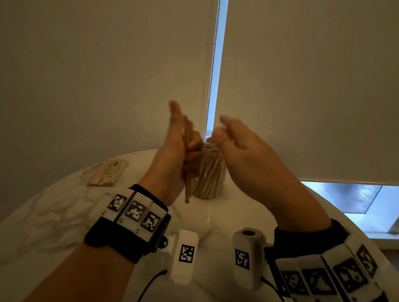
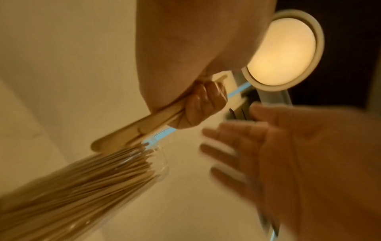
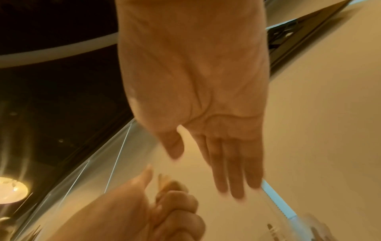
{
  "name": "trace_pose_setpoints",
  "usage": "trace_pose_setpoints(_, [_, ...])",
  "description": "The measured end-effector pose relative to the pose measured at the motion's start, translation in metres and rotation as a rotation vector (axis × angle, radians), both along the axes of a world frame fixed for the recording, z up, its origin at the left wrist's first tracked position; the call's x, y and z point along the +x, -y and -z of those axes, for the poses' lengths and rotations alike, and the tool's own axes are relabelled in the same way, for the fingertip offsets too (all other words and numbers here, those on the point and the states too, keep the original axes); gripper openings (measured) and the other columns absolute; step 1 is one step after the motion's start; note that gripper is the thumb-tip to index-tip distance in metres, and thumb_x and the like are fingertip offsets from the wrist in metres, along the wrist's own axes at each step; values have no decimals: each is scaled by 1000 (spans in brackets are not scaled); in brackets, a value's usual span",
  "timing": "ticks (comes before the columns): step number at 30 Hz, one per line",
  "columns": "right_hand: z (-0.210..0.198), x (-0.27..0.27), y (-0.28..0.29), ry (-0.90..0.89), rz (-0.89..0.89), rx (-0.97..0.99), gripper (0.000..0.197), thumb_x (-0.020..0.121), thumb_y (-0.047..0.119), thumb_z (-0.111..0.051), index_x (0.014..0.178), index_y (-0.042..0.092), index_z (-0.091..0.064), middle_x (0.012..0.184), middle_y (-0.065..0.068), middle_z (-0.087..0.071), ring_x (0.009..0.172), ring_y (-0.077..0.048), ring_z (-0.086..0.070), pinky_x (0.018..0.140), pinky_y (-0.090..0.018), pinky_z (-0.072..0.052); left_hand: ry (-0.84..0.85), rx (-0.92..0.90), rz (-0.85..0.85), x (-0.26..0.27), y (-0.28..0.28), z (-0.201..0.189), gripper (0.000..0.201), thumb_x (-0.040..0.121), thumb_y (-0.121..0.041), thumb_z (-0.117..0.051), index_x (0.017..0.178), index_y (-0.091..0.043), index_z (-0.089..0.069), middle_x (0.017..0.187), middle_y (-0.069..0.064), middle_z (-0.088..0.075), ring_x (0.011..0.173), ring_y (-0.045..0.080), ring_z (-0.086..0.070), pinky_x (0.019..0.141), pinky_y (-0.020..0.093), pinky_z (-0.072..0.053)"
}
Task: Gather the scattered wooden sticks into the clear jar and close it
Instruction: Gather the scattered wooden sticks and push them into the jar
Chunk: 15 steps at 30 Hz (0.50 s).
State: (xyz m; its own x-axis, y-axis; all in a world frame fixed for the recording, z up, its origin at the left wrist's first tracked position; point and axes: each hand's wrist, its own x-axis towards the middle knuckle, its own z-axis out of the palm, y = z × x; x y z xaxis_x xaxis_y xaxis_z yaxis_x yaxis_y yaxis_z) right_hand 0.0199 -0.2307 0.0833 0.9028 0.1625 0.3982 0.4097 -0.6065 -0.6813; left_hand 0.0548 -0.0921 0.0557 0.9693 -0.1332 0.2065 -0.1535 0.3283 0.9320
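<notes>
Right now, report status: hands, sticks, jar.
Left hand grips a bundle of sticks above the jar. Right hand open, empty, beside it. Jar open, nearly full. Pack of sticks on table.

A home room, by the look of it, a living or dining corner. A round white marble-patterned table [image 1: 40, 220] is spread beneath the grip. Pale roller blinds [image 1: 321, 89] are drawn down behind it, with a bead chain [image 1: 214, 55] hung in the gap between them straight beyond the grip. A strip of window [image 1: 359, 200] is left uncovered low to the right. A round ceiling lamp [image 2: 286, 52] is lit warm overhead.
</notes>
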Motion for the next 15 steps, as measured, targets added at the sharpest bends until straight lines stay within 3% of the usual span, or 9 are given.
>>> trace_pose_setpoints(2, [9, 2, -1, -164, -61, -226, 55, 94, 45, -58, 143, 27, -42, 131, -2, -61, 116, -18, -59, 102, -37, -46, -33, -206, 6, 1, -15, -8, 68, 81, -88, -31, 59, -24, -24, 52, -6, -19, 50, 12, -12, 48, 28, -13])
trace_pose_setpoints(4, [19, 0, -12, -336, -151, -345, 63, 89, 45, -65, 143, 26, -39, 119, -1, -67, 104, -13, -63, 92, -34, -51, -27, -319, 11, 2, -24, -11, 64, 86, -79, -38, 60, -23, -22, 54, -4, -14, 53, 13, -8, 48, 29, -11])
trace_pose_setpoints(5, [23, 0, -21, -380, -173, -296, 60, 89, 42, -66, 141, 25, -40, 112, 0, -70, 98, -13, -67, 89, -34, -54, -25, -357, 20, 1, -26, -12, 60, 89, -72, -41, 61, -23, -22, 56, -4, -12, 55, 13, -7, 49, 29, -11])
trace_pose_setpoints(7, [31, 2, -35, -356, -178, -150, 36, 91, 33, -62, 123, 20, -51, 95, -1, -72, 82, -15, -71, 80, -37, -59, -4, -416, 43, -2, -23, -14, 51, 92, -58, -44, 62, -23, -23, 59, -3, -11, 56, 13, -6, 52, 30, -10])
trace_pose_setpoints(9, [34, 5, -42, -277, -143, -112, 19, 92, 28, -58, 104, 13, -59, 82, -1, -66, 71, -15, -63, 69, -33, -55, 47, -436, 45, -4, -18, -15, 42, 94, -45, -42, 63, -22, -26, 58, -3, -13, 55, 13, -7, 51, 30, -10])
trace_pose_setpoints(12, [35, 5, -43, -296, -120, -25, 20, 95, 24, -55, 85, 8, -61, 68, -3, -55, 61, -15, -50, 57, -29, -41, 108, -433, 37, -4, -16, -15, 30, 95, -29, -39, 66, -19, -39, 57, -4, -20, 54, 13, -11, 49, 28, -15])
trace_pose_setpoints(15, [32, 7, -38, -294, -102, 40, 20, 98, 25, -55, 88, 11, -65, 70, -1, -57, 60, -13, -51, 57, -25, -41, 123, -495, 53, -1, -21, -17, 19, 93, -17, -36, 85, -16, -53, 60, -5, -25, 55, 11, -16, 50, 26, -21])
